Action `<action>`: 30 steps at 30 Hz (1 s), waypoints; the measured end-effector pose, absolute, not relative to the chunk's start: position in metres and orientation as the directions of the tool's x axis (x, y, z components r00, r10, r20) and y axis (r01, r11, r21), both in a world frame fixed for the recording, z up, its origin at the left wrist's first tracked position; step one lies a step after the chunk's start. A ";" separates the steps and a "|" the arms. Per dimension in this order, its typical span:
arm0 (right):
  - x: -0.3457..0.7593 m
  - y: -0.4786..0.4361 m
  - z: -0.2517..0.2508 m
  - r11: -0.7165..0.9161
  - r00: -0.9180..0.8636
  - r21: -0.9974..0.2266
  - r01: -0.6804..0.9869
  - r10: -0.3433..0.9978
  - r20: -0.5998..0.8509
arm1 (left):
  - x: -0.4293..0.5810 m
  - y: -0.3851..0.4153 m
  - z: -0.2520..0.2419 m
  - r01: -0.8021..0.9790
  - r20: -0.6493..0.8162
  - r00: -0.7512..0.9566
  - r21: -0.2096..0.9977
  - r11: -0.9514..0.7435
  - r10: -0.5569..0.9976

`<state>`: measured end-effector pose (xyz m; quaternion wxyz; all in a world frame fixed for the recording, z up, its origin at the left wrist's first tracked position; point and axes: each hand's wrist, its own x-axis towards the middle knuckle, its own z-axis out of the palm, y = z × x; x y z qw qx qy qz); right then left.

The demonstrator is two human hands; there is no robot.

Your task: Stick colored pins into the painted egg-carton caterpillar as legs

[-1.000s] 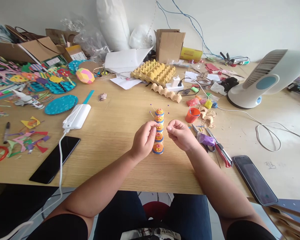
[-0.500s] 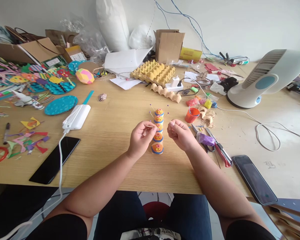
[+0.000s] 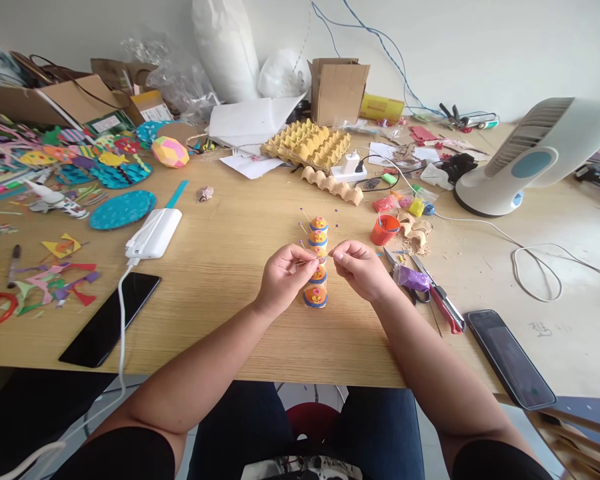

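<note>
Pinches a thin pin [image 3: 307, 262] in the left hand [image 3: 283, 279] grip, across the orange caterpillar model [image 3: 319, 227] lying mid-worktop [image 3: 230, 253]; presses the right hand [image 3: 363, 270] grip together just beside the pin's tip.

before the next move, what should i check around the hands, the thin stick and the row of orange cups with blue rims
1. Left hand pinches the thin pale stick: ok.
2. Right hand grips the stick's other end: cannot tell, fingertips hide it.
3. Row of orange paper cups with blue rims rests on the light wooden table, in line: ok.
4. Purple-headed pins at the row's far end stand in place: ok.
5. Red-handled tool lies apart from the right hand: ok.
</note>
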<state>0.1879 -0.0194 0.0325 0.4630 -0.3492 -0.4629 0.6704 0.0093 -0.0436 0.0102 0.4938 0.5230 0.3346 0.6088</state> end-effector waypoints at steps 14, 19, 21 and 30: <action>0.186 -0.020 0.031 -0.171 -0.362 -0.930 -0.326 0.931 -0.044 | 0.011 -0.045 0.013 -0.151 0.335 -0.015 0.931 -0.333 0.942; 0.185 -0.020 0.032 -0.155 -0.341 -0.933 -0.326 0.939 -0.036 | 0.011 -0.046 0.013 -0.086 0.366 -0.005 0.927 -0.365 0.931; 0.185 -0.020 0.032 -0.150 -0.336 -0.933 -0.326 0.941 -0.034 | 0.010 -0.046 0.013 -0.033 0.375 -0.011 0.926 -0.375 0.927; 0.184 -0.020 0.033 -0.118 -0.314 -0.932 -0.343 0.949 -0.004 | 0.009 -0.048 0.015 0.166 0.442 -0.009 0.885 -0.435 0.897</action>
